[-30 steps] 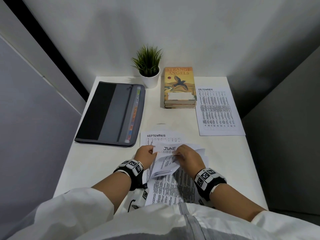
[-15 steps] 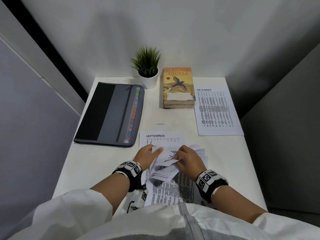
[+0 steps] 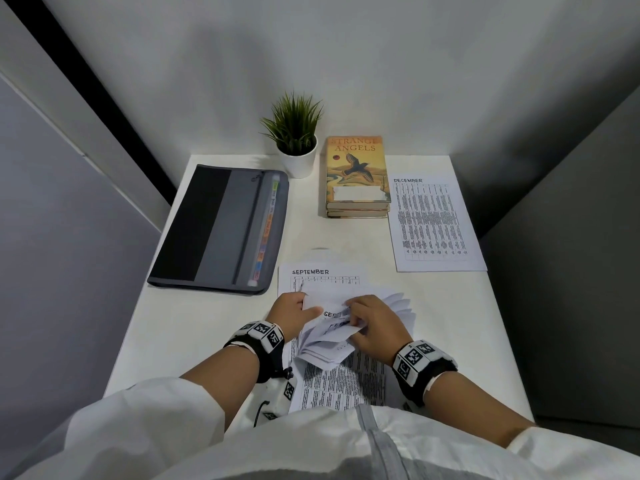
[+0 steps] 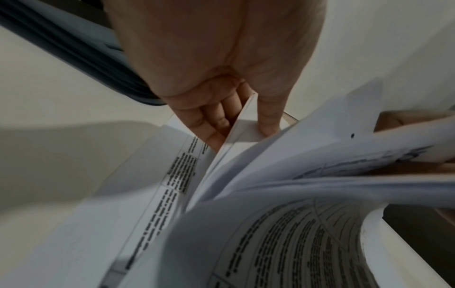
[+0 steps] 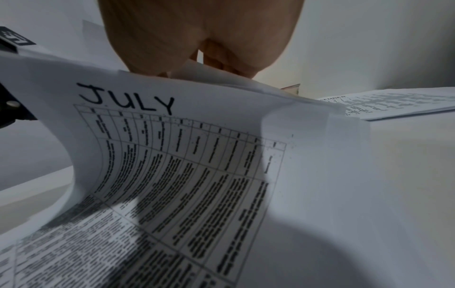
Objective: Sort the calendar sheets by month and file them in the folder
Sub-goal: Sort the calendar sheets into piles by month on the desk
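Sheets [image 3: 332,341] fanned btwn both hands' fingers

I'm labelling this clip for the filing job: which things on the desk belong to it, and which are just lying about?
Part of the job:
- stack of white calendar sheets, gripped by left hand and right hand
- white December sheet, lying apart
- grey and black zipped folder with coloured month tabs

Just lying about:
- green potted plant in white pot
- two stacked books, orange cover on top
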